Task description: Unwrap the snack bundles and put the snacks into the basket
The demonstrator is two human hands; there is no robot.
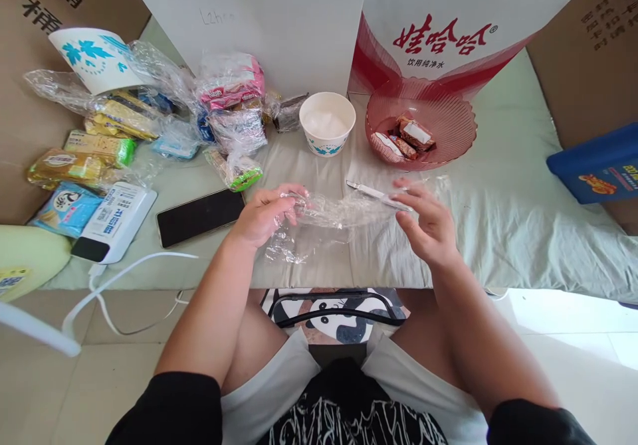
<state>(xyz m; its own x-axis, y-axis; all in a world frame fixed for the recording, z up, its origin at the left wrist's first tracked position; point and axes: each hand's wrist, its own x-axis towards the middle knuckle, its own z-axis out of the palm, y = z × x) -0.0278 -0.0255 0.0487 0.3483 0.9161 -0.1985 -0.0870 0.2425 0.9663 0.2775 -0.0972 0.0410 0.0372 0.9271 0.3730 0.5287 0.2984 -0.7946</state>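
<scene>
A clear plastic bag (323,222) is stretched between both hands near the front edge of the surface (523,232). The left hand (264,216) is closed, pinching the bag's left end; the right hand (428,226) grips its right end with fingers partly spread. Behind stand a white paper bowl (327,124) and a pink bowl (448,109) holding wrapped snacks (406,138). A phone (199,216) lies left.

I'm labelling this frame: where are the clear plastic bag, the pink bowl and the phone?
clear plastic bag (333,216): head view, crumpled middle between both hands.
pink bowl (443,109): head view, bare inner back wall.
phone (199,216): head view, centre of the dark screen.
</scene>
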